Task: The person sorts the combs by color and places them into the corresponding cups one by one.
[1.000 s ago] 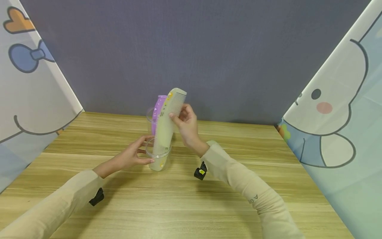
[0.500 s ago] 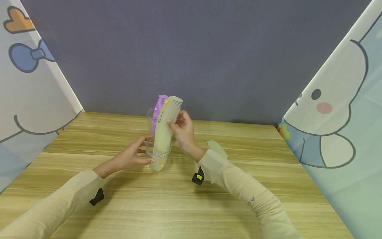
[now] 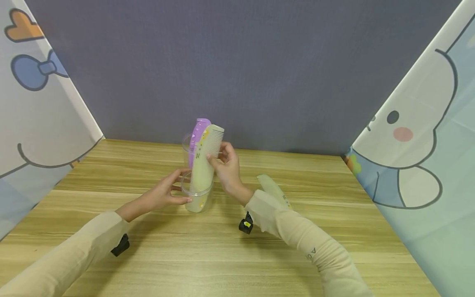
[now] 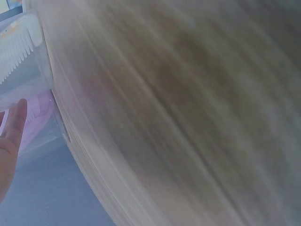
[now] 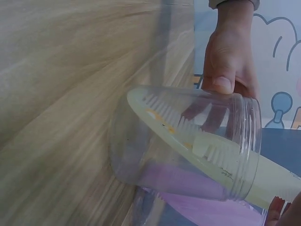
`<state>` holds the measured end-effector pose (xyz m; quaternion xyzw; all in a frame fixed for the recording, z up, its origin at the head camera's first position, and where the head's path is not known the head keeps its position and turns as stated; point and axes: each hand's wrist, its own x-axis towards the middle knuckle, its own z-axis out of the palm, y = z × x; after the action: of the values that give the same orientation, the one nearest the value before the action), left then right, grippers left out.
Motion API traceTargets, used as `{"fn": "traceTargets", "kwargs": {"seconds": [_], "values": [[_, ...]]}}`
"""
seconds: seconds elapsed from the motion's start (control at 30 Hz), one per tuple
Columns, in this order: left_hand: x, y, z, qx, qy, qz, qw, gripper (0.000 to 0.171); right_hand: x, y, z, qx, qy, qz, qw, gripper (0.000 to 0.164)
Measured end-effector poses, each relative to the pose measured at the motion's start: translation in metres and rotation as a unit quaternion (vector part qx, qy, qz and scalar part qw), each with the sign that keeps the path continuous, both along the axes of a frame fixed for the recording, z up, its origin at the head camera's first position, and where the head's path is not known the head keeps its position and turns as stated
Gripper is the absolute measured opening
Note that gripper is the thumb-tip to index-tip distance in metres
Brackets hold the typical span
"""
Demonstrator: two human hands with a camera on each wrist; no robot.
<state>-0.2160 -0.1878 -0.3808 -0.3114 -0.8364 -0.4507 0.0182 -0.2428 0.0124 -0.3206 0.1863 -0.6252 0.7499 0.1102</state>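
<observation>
In the head view, my left hand grips the front clear plastic cup around its side, thumb on the near wall. My right hand pinches a pale green comb by its toothed side, and that comb's lower part is inside the cup. Another pale green comb appears to lie within the same cup, tilted, in the right wrist view. Behind stands a second clear cup with a purple comb in it, partly covered by the held comb.
One more pale green comb lies on the wooden table, partly hidden by my right sleeve. A dark grey panel rises along the table's back edge. Cartoon-printed panels stand at both sides.
My right hand has moved down and slightly left, lowering the held comb deeper into the front cup. My left hand and the cup have stayed in place. The comb on the table shows more now.
</observation>
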Motion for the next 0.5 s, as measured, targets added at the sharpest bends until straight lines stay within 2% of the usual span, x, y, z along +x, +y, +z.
{"fn": "traceTargets", "kwargs": {"seconds": [0.5], "values": [[0.0014, 0.001, 0.0011, 0.0, 0.002, 0.008, 1.0, 0.079, 0.0045, 0.0046, -0.0067, 0.077, -0.038, -0.011, 0.996, 0.033]]}}
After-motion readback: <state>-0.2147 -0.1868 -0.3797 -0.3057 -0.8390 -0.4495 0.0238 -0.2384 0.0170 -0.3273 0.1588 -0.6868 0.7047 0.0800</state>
